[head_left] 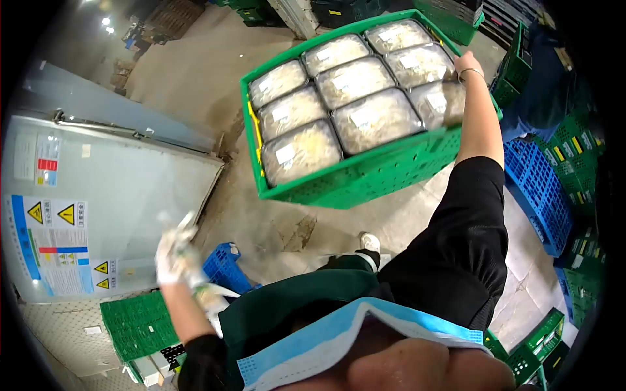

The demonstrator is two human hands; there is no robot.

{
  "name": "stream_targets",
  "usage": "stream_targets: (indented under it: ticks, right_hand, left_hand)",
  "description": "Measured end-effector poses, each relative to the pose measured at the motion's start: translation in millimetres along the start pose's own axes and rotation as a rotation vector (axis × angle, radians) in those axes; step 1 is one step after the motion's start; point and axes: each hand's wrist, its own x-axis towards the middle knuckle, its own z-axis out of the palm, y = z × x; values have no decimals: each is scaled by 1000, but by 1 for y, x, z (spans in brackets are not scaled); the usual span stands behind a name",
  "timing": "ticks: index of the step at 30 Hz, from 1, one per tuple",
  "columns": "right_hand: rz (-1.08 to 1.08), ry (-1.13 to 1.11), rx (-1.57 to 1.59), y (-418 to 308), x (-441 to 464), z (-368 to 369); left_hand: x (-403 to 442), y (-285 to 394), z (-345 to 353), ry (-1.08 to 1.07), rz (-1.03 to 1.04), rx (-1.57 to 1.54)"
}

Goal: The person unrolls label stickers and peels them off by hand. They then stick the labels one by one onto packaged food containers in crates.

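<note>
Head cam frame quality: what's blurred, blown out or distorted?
Head view: left hand smeared, likely by motion, while the green crate is easier to make out; head view: lights at upper left blown to white spots; head view: wide-angle warping, black rounded corners; head view: fine print on wall notices unreadable.

Stained floor (189,85); pale panel (147,176) bearing warning signs (53,213); blue pallet (541,202).
</note>
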Motion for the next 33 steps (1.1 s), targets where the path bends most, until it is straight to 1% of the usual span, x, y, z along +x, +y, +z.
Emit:
stream_targets:
  ticks: [1,2,3,4,5,7,8,9,10,11,13,14,15,16,17,19,21,22,23,24,25,27,28,29,30,31,32,33]
  right_hand:
    - [-53,-57,-38,-1,18,3]
    - [-67,-82,-55,-3,23,2]
    - [-80,-102,-77,-3,25,-2]
    - [-134,-101,-124,1,31,-2]
    - [-191,-96,-169,4,37,0]
    - [-173,-120,-149,7,42,0]
    - [-174,-62,-161,4,32,-1]
    - [-174,-5,-172,0,16,-3]
    - [-69,77,-138,-14,-7,-8]
    - [-92,-23,-152,-11,4,-5]
    - [-164,-147,-269,1,22,-8]
    - [-275,-52,-280,1,2,-33]
    - [-250,-2,-183,6,0,-52]
    - [-267,29,-170,5,-24,-83]
    - [-305,-3,-174,3,-47,-108]
    - [-363,-13,-159,13,-85,-151]
    - [-460,118,-144,63,-121,-171]
    - [-438,106,-42,87,-160,-189]
    - [-424,76,56,107,-204,-196]
    - [-347,14,166,88,-181,-174]
    - [-248,-56,271,84,-184,-161]
    - [-255,-87,201,84,-180,-152]
    - [-253,-77,168,89,-171,-142]
    - [-208,-114,269,97,-159,-123]
    - [-212,-118,301,99,-164,-119]
    - [-223,-105,332,95,-160,-113]
    - [-103,-127,202,102,-158,-108]
    - [-90,-61,167,104,-160,-104]
  left_hand:
    - [51,-14,27,-144,-106,-10]
    - [98,-30,48,-161,-195,-6]
    - [161,-58,37,-326,-235,196]
    - [194,-70,64,-338,-276,126]
    - [218,-83,94,-350,-312,55]
    - [253,-101,123,-179,-360,-6]
    - [263,-110,131,-92,-303,90]
    - [268,-119,134,-5,-246,188]
    - [272,-129,130,0,-157,79]
    - [260,-123,136,44,-51,337]
    - [293,-152,110,93,-61,268]
    - [295,-147,108,16,-59,212]
    - [289,-149,107,-63,-64,161]
    - [273,-139,116,-61,-95,150]
    - [271,-140,114,-106,-120,179]
    - [271,-137,109,-76,-231,247]
    - [238,-132,94,-243,-72,234]
    - [203,-128,88,-96,22,164]
    - [159,-104,94,-68,-32,240]
    - [189,-119,80,-107,-10,304]
    - [220,-133,67,-144,13,366]
    - [193,-86,99,-7,-143,156]
    - [198,-79,107,-16,-100,183]
    - [208,-82,113,-27,-70,217]
    - [212,-81,111,-43,-104,212]
    - [220,-77,118,-1,-168,283]
    - [231,-81,117,-30,-157,300]
    - [242,-83,115,-61,-140,311]
